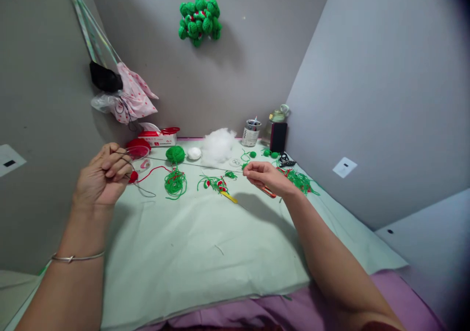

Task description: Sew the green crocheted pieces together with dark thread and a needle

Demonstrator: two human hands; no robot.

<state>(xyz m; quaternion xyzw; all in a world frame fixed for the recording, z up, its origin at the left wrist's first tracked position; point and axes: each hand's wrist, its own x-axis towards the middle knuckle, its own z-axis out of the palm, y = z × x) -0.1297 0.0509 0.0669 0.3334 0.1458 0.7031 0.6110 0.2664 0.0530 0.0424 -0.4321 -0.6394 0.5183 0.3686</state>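
Left arm (68, 287): yours rises from the near left.
Left hand (103, 174): you hold it up, fingers curled.
Right arm (330, 252): yours reaches far from the near right.
Right hand (270, 177): you point it left, fingertips apparently pinched.

A yarn ball (175, 154) lies left of the stuffing (219, 147); the can (251, 135), right; the phone (278, 138), farther right.

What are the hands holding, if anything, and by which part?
A dark thread, drawn between them: the left hand grips it above loose slack; the right hand pinches it, possibly at its end.
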